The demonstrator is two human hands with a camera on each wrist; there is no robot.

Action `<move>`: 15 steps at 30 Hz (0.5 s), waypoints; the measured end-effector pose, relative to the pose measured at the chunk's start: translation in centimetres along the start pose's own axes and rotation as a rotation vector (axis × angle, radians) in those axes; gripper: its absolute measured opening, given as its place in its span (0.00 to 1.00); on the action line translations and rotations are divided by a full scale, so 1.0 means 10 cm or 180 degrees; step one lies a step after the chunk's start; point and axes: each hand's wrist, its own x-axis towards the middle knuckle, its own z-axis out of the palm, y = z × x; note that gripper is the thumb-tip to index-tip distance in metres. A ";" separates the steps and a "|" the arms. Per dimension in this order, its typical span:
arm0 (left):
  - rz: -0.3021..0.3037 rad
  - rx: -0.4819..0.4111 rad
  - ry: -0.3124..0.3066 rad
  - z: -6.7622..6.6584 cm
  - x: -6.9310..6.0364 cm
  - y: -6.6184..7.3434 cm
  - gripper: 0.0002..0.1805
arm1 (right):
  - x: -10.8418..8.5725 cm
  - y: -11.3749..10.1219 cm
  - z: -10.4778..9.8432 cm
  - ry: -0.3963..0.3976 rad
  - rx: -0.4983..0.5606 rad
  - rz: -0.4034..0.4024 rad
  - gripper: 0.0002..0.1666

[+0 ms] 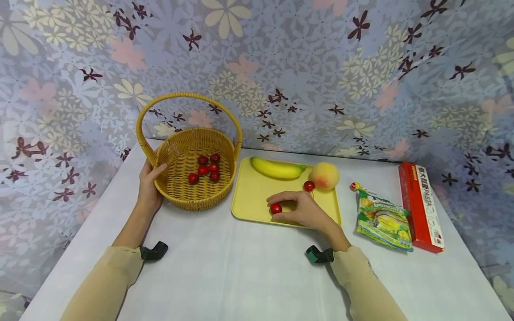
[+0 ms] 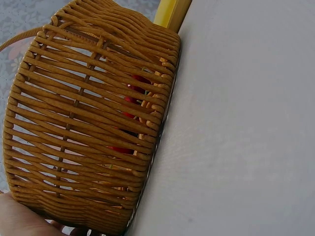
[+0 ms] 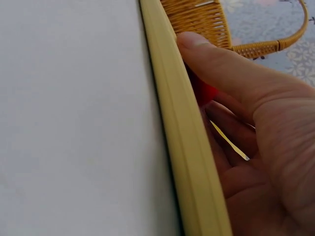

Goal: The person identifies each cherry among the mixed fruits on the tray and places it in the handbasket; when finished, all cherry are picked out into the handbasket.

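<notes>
Over yellow tray (image 1: pixel 254 189) — right hand (image 1: pixel 307 208) curled round cherry (image 1: pixel 275 208); left hand (image 1: pixel 149 189) gripping wicker basket (image 1: pixel 201 203) by rim.

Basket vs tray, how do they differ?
Build: the basket is woven and deep with a tall arched handle; the tray is smooth and shallow, no handle visible.
Outline: the basket is round, the tray rectangular with rounded corners.
Hands: the left hand grips the basket's rim; the right hand is over the tray, a cherry between thumb and fingers.
Shared: both rest on the white tabletop.
</notes>
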 end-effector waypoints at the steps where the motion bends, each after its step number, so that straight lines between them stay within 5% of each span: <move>1: -0.0011 -0.0003 0.0005 0.00 0.00 0.00 0.31 | 0.00 0.01 0.00 -0.0022 -0.0006 -0.0014 0.24; 8: -0.0027 0.0003 -0.0011 0.00 0.02 0.01 0.31 | -0.01 0.03 -0.01 -0.0042 0.0216 0.0007 0.26; 15: -0.0003 -0.0012 0.0006 -0.02 0.02 -0.01 0.32 | 0.00 -0.02 0.00 0.0234 0.0412 -0.0062 0.24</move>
